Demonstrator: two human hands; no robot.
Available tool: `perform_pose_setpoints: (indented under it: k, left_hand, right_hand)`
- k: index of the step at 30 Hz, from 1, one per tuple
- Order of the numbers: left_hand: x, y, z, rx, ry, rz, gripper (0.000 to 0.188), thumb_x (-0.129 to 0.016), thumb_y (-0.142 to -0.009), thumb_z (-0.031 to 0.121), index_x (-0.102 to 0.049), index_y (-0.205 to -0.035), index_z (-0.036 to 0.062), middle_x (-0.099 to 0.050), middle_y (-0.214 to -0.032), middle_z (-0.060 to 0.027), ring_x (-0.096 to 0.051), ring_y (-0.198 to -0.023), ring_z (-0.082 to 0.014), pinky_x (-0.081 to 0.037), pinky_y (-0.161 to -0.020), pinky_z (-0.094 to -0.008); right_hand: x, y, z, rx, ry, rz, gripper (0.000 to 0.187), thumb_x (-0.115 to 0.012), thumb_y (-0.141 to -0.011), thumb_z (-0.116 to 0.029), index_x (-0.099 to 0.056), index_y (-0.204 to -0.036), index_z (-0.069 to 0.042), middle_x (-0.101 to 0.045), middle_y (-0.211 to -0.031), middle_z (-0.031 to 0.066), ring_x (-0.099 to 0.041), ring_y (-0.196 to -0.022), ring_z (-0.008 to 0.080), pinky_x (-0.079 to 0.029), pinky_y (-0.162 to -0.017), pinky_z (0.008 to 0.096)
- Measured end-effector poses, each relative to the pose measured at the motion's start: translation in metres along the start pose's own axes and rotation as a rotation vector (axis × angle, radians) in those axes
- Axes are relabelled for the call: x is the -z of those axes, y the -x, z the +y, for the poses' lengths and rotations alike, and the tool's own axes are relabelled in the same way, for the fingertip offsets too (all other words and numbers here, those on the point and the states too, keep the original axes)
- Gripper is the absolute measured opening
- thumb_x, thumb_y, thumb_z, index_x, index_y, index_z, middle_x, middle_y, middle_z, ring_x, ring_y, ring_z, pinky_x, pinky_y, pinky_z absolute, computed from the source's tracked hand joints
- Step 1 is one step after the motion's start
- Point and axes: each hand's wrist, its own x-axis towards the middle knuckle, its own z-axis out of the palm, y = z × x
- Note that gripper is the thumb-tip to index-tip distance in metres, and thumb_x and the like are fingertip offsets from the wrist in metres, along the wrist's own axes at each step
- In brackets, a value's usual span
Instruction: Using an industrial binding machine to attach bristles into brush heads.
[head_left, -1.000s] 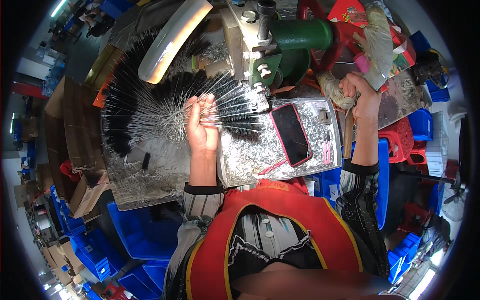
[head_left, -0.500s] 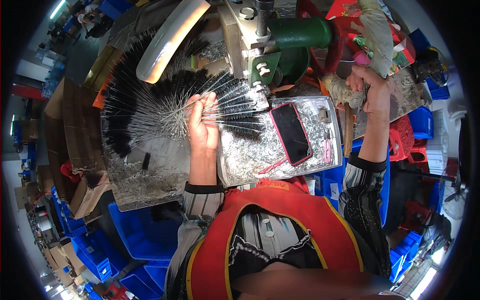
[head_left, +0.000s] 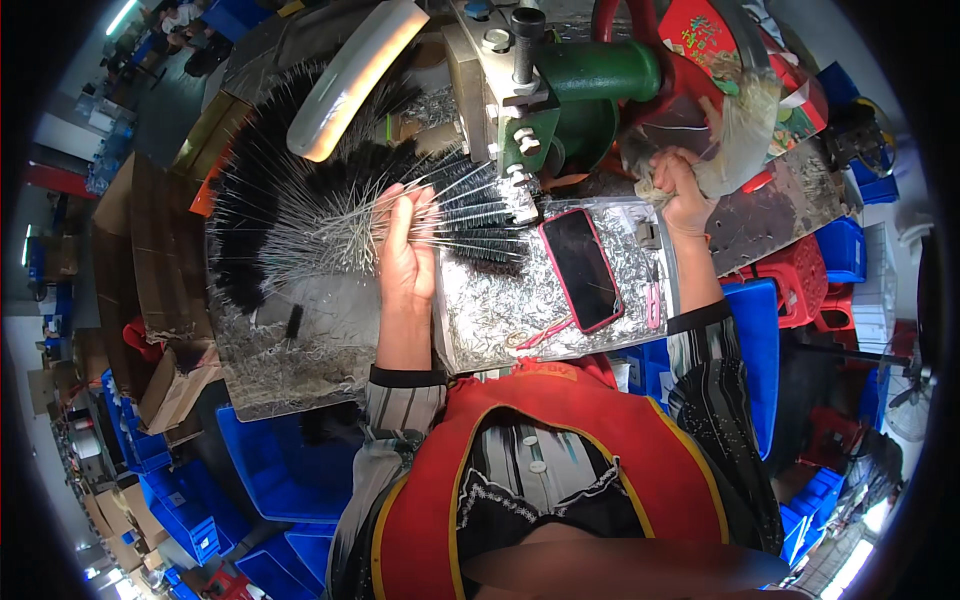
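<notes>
A person in a red apron (head_left: 400,510) with yellow trim sits or stands at a worn worktop (head_left: 300,370), seen from above. Blue bins (head_left: 275,460) are low on the left, beside the person. On the worktop ahead lies a shallow, pale tray (head_left: 480,325) strewn with shiny scraps, holding a phone (head_left: 582,270) in a pink case and a small pink-handled tool (head_left: 653,303).

Just left of the tray, the left hand (head_left: 408,250) is palm up, its fingers curled around the thin metal stems of some black-bristled wire brushes (head_left: 465,210). These fan rightward from the hand; a large heap of similar brushes (head_left: 245,225) spreads to its left.

Beyond the tray's right corner, the right hand (head_left: 685,195) has its fingers clenched on the end of a pale, wrapped handle (head_left: 745,130), partly blurred. Farther off stand a green and red machine (head_left: 600,72) and a glowing curved lamp (head_left: 355,80).
</notes>
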Motion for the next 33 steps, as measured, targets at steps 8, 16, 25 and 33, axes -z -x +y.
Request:
perform_pose_setpoints:
  k: [8, 16, 25, 33]
  left_hand:
    - [-0.005, 0.007, 0.004, -0.017, -0.167, 0.01, 0.03, -0.054, -0.076, -0.001, -0.047, -0.104, 0.0031, -0.058, -0.085, -0.0122, -0.057, -0.073, -0.0178, -0.048, -0.061, -0.0269]
    - [0.004, 0.004, 0.004, -0.046, -0.025, 0.044, 0.019, -0.052, -0.078, 0.001, -0.051, -0.096, 0.0038, -0.058, -0.084, -0.0094, -0.056, -0.072, -0.0178, -0.048, -0.06, -0.0278]
    - [0.01, 0.0, 0.005, 0.0, 0.13, 0.011, 0.01, -0.051, -0.082, 0.009, -0.054, -0.091, 0.0061, -0.059, -0.083, -0.0079, -0.056, -0.077, -0.0175, -0.047, -0.07, -0.0289]
    - [0.009, -0.001, 0.0, -0.09, -0.006, 0.042, 0.021, -0.05, -0.082, 0.007, -0.047, -0.102, 0.0055, -0.057, -0.089, -0.0092, -0.055, -0.082, -0.0198, -0.046, -0.071, -0.0295]
  right_hand:
    - [0.003, 0.001, 0.005, -0.037, -0.014, -0.019, 0.017, -0.048, -0.076, 0.0, -0.047, -0.059, 0.0, -0.043, -0.049, 0.0045, -0.044, -0.047, 0.0134, -0.042, -0.062, 0.0309]
    - [0.002, 0.001, 0.004, -0.048, -0.01, -0.021, 0.018, -0.049, -0.075, 0.002, -0.046, -0.058, -0.001, -0.044, -0.051, 0.0048, -0.045, -0.048, 0.0137, -0.043, -0.063, 0.0311]
    - [-0.002, -0.002, -0.015, -0.17, 0.082, 0.053, 0.018, -0.051, -0.073, 0.0, -0.048, -0.055, 0.0, -0.045, -0.049, 0.0053, -0.046, -0.048, 0.0143, -0.043, -0.061, 0.0303]
    - [-0.004, -0.013, -0.035, -0.299, 0.036, 0.069, 0.017, -0.052, -0.07, 0.002, -0.049, -0.053, 0.0, -0.047, -0.048, 0.0069, -0.045, -0.043, 0.0153, -0.042, -0.055, 0.03]
